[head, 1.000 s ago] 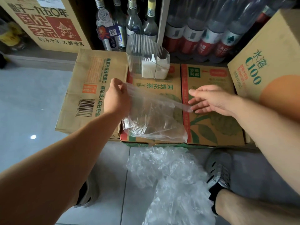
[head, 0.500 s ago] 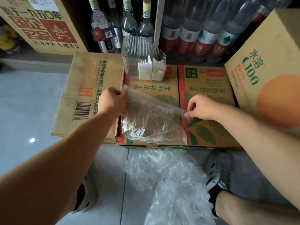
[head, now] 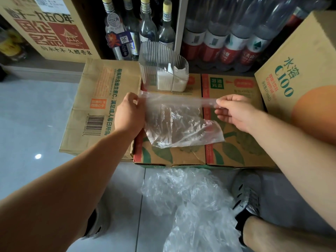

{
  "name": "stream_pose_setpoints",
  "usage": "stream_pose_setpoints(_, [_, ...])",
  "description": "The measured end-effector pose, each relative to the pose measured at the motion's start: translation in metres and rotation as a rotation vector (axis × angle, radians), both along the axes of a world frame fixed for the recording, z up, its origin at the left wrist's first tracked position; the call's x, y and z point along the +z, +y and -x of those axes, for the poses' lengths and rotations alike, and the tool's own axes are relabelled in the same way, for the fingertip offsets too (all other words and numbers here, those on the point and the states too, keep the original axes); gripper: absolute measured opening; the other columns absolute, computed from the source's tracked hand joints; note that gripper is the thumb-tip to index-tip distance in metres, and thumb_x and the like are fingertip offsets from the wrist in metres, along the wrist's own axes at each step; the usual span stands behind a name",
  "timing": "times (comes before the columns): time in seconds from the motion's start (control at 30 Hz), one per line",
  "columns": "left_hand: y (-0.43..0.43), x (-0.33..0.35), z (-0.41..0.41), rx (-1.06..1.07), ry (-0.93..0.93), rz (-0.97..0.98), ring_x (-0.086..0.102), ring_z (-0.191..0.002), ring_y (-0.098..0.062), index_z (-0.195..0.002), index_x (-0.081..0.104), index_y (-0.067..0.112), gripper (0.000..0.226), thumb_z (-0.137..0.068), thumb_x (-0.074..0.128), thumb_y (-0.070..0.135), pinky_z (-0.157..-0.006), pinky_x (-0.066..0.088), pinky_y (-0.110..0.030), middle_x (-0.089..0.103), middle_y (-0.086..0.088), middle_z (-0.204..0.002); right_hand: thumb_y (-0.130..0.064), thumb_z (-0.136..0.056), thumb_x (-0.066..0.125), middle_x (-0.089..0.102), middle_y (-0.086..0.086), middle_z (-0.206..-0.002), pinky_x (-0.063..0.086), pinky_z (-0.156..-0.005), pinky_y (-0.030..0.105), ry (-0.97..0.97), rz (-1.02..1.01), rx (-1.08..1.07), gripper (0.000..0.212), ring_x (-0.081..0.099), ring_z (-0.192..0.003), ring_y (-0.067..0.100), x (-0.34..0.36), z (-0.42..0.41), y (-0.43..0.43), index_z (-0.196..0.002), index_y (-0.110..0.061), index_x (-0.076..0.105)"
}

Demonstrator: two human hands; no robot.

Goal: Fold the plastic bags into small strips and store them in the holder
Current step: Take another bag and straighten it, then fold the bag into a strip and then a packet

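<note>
head: bottles (head: 147,28), holder (head: 158,57) behind bag (head: 179,124)

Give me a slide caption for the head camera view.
Left hand and right hand pinch the top edge of a clear plastic bag over a cardboard box, ribbed holder behind it.

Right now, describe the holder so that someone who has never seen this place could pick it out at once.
Find the two cartons printed with green leaves, in front of the person. At the left one's far edge, just beyond the stretched bag, stands the holder. Unlike the bottles behind it, it is an open, ribbed clear tub with white folded strips inside.
</note>
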State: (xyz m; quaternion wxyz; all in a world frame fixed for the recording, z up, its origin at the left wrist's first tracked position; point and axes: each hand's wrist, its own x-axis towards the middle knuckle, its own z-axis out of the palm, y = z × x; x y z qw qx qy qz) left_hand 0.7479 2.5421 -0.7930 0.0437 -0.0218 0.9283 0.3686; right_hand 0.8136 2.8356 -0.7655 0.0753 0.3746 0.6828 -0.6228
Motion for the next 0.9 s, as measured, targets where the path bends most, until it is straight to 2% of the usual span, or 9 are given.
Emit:
stream_pose_setpoints(0.1, [0.003,0.008,0.001,0.085,-0.116,-0.093,0.067,-0.080,-0.025,-0.121,0.052,0.017,0.042,-0.102,0.045,0.054,-0.074,0.056,-0.039,0.069,-0.005,-0.099,-0.029,-0.096,0.070,0.069,0.006,-0.106,0.063,-0.075,0.035,-0.064,-0.176,-0.004,0.034,0.072,-0.091,0.019,-0.002,-0.001,-0.007,-0.123,-0.015,0.054])
stream_pose_setpoints(0.2, [-0.003,0.013,-0.006,0.137,-0.199,-0.180,0.072,-0.078,-0.029,-0.115,0.048,0.019,0.040,-0.091,0.051,0.051,-0.074,0.062,-0.050,0.069,-0.008,-0.098,-0.044,-0.098,0.064,0.066,0.006,-0.106,0.063,-0.081,0.041,-0.102,-0.309,-0.032,0.026,0.069,-0.093,0.021,0.004,-0.010,-0.011,-0.103,-0.020,0.056])
stream_pose_setpoints(0.33, [-0.017,0.020,-0.031,0.078,-0.372,-0.170,0.075,-0.072,-0.035,-0.089,0.065,0.005,0.040,-0.091,0.057,0.044,-0.067,0.063,-0.055,0.075,-0.017,-0.081,-0.064,-0.088,0.061,0.066,0.011,-0.112,0.060,-0.079,0.039,-0.084,-0.050,0.117,0.052,0.067,-0.100,0.027,0.010,-0.038,-0.021,-0.107,-0.016,0.065])
stream_pose_setpoints(0.4, [-0.019,0.025,-0.045,-0.059,-0.520,-0.127,0.072,-0.067,-0.026,-0.085,0.071,0.005,0.042,-0.094,0.064,0.045,-0.072,0.064,-0.050,0.076,-0.017,-0.082,-0.060,-0.082,0.065,0.069,0.012,-0.116,0.058,-0.085,0.042,-0.081,0.034,0.237,0.054,0.067,-0.106,0.030,0.010,-0.051,-0.031,-0.112,-0.015,0.066])
stream_pose_setpoints(0.5, [-0.019,0.023,-0.058,-0.226,-0.491,0.045,0.063,-0.057,-0.015,-0.082,0.076,0.007,0.046,-0.080,0.080,0.053,-0.060,0.060,-0.034,0.075,-0.010,-0.074,-0.033,-0.085,0.075,0.071,0.008,-0.111,0.055,-0.095,0.045,-0.075,-0.070,0.332,0.034,0.068,-0.104,0.026,0.004,-0.059,-0.045,-0.110,-0.010,0.067])
stream_pose_setpoints(0.57, [-0.017,0.018,-0.063,-0.214,-0.450,0.077,0.064,-0.061,-0.013,-0.094,0.073,0.009,0.053,-0.069,0.089,0.053,-0.052,0.054,-0.028,0.075,-0.008,-0.077,-0.017,-0.087,0.076,0.069,0.010,-0.105,0.060,-0.085,0.042,-0.071,-0.076,0.344,0.024,0.069,-0.094,0.024,0.001,-0.061,-0.051,-0.104,-0.005,0.065])
stream_pose_setpoints(0.7, [-0.013,0.016,-0.071,-0.162,-0.343,-0.012,0.065,-0.082,-0.018,-0.114,0.047,0.019,0.080,-0.059,0.095,0.052,-0.070,0.057,-0.036,0.065,0.003,-0.094,-0.011,-0.093,0.071,0.068,0.011,-0.096,0.061,-0.058,0.030,-0.048,0.000,0.269,0.012,0.068,-0.083,0.018,0.003,-0.065,-0.057,-0.099,-0.004,0.064])
stream_pose_setpoints(0.77, [-0.011,0.013,-0.074,-0.210,-0.255,0.008,0.063,-0.083,-0.020,-0.112,0.047,0.020,0.068,-0.068,0.093,0.044,-0.073,0.055,-0.037,0.065,0.002,-0.094,-0.013,-0.094,0.069,0.069,0.009,-0.093,0.061,-0.058,0.031,-0.024,0.048,0.219,0.012,0.068,-0.081,0.016,0.005,-0.067,-0.058,-0.100,-0.004,0.063])
stream_pose_setpoints(0.9, [-0.014,0.005,-0.071,-0.188,-0.172,-0.033,0.064,-0.077,-0.013,-0.099,0.060,0.024,0.022,-0.087,0.078,0.026,-0.065,0.052,-0.028,0.071,0.000,-0.094,-0.018,-0.090,0.074,0.073,0.006,-0.088,0.062,-0.074,0.038,-0.077,0.116,0.275,0.021,0.071,-0.078,0.017,0.008,-0.074,-0.050,-0.103,-0.005,0.064])
